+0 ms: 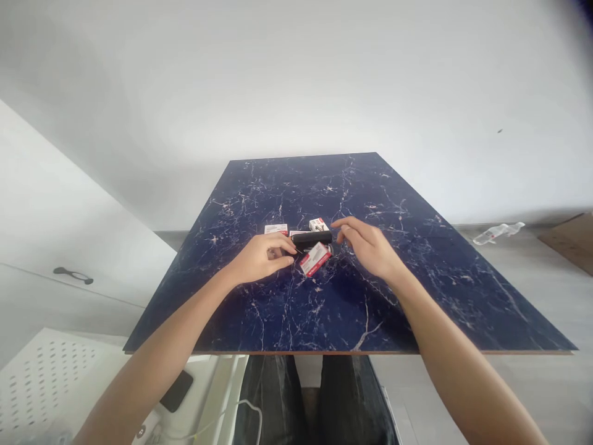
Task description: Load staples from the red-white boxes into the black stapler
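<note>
A black cylindrical object lies near the middle of the dark blue marbled table. In front of it, a red and white box rests at a slant. Behind it are more small boxes, one at the left and one at the right. My left hand is at the left end of the black object, thumb and fingers apart; whether a fingertip touches it is unclear. To the right, my right hand hovers beside the group with its fingers curled loosely apart and nothing visible in them.
A clear plastic bottle lies on the floor at the right, near a brown cardboard piece. At the lower left, a dark phone-like object and a white cable are below the table's front edge.
</note>
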Demonstrator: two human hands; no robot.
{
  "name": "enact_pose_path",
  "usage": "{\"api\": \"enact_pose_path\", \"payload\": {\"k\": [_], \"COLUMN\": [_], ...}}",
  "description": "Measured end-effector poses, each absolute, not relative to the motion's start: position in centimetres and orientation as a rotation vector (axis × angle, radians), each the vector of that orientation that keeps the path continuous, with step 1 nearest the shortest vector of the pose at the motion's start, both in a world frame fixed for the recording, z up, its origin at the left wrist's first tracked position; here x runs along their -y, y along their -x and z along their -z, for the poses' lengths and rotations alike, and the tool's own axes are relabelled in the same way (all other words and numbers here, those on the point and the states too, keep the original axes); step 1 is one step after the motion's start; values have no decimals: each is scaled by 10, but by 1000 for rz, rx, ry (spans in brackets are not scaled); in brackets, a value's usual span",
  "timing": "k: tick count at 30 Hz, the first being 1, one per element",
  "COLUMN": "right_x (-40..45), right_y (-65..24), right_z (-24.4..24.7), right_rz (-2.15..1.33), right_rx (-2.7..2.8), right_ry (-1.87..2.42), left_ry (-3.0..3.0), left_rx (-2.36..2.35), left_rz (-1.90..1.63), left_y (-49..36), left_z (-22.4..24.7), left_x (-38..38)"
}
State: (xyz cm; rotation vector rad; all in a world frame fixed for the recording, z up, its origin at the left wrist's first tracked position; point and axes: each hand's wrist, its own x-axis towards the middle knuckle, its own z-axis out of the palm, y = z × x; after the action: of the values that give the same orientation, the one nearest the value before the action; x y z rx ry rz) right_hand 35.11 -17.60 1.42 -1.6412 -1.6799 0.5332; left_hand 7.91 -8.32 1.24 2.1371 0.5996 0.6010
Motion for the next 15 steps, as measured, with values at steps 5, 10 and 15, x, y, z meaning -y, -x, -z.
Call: {"api": "enact_pose_path", "payload": {"k": [5, 10, 15], "right_x": [163, 169, 160], "right_y": [-381, -404, -413], "right_z": [13, 14, 17], "right_rz": [-192, -426, -354], "right_rx": [1874, 2037, 1979], "right_ry": [1882, 1763, 1744], "left_ry": [-2489, -2681, -2710], "left_rx": [-834, -728, -778], "left_rz": [-794, -777, -862], "left_y": [-78, -81, -78], "left_z": [4, 19, 28], "left_x": [66, 61, 57]}}
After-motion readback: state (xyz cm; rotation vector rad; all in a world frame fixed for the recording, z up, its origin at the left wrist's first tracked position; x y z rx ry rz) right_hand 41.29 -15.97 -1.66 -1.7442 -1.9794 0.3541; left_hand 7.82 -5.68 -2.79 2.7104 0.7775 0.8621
